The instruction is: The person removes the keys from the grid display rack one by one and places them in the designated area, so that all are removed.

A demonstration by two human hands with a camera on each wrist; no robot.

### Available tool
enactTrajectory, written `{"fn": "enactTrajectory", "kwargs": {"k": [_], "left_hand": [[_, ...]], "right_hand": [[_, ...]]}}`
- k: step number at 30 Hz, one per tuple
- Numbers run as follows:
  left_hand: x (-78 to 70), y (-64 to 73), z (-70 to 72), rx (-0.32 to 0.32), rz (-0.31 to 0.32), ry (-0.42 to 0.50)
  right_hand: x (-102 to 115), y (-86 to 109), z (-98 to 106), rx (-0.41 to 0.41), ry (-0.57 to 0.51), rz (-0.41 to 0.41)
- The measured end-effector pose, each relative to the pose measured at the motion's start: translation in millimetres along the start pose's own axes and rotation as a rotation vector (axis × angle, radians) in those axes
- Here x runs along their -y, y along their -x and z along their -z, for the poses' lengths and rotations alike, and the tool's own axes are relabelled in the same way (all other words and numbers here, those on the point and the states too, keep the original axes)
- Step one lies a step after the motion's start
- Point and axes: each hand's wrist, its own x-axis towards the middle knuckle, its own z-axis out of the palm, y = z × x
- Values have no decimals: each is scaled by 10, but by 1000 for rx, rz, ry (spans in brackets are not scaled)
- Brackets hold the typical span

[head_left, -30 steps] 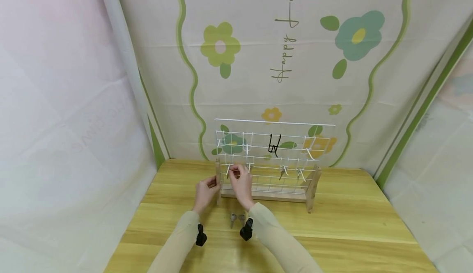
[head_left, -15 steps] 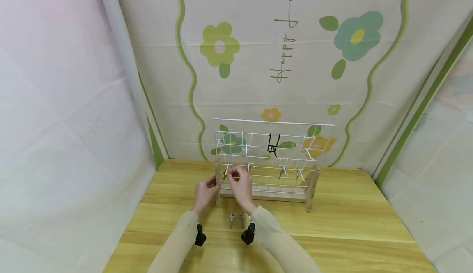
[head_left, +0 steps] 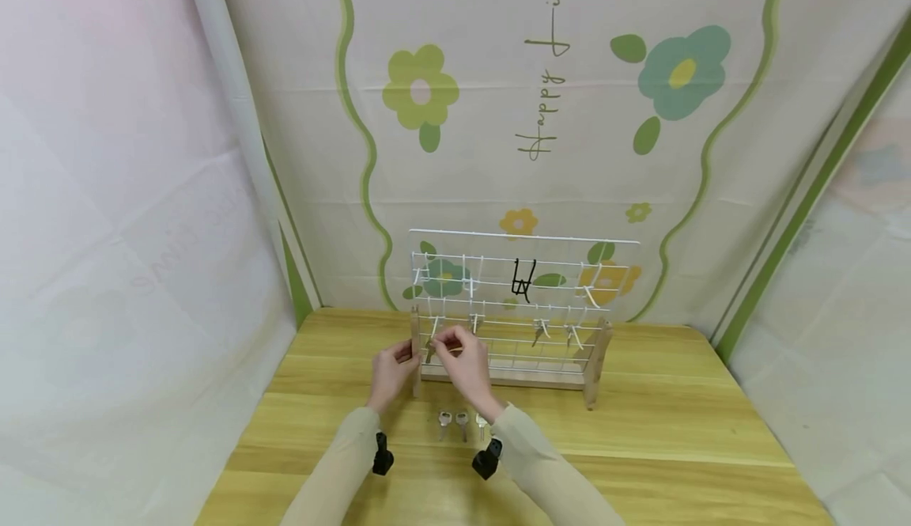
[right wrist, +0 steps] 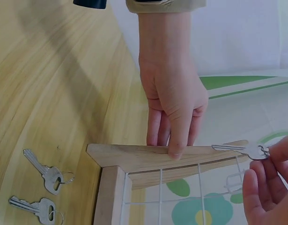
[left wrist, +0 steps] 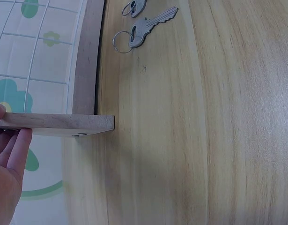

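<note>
Wooden table (head_left: pixel 662 439), rack post (right wrist: pixel 127 158) in left grip (head_left: pixel 390 374), key (right wrist: pixel 251 150) in right grip (head_left: pixel 470 364)

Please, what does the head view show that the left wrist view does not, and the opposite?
Only head: the right grip pinching a silver metal key, and a black wire hook.
Only left wrist: two small metallic spots, possibly screws, on a pale wooden upright.
Both: the left grip holding that upright, a white wire grid, and other silver metal keys on the yellow wood-grained table.

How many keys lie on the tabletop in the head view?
3 visible, in a row before the rack: left key, middle key, and right key near the right sleeve. The sleeve may hide more.
</note>
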Motion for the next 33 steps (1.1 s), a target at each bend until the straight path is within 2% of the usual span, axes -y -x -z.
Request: {"fn": "enactTrajectory", "kwargs": {"k": [5, 9, 18, 30, 33], "left_hand": [[15, -6, 6, 3, 6, 11], [26, -13, 5, 0, 14, 5], [31, -10, 19, 13, 36, 31], [2, -21, 13, 11, 30, 20], [-1, -21, 11, 13, 31, 18]], "right_hand": [[41, 66, 80, 57, 3, 1], [-23, 142, 158, 87, 23, -12], [-388, 331, 397, 79, 87, -41], [-863, 525, 820, 72, 171, -181], [-968, 574, 925, 80, 221, -184]]}}
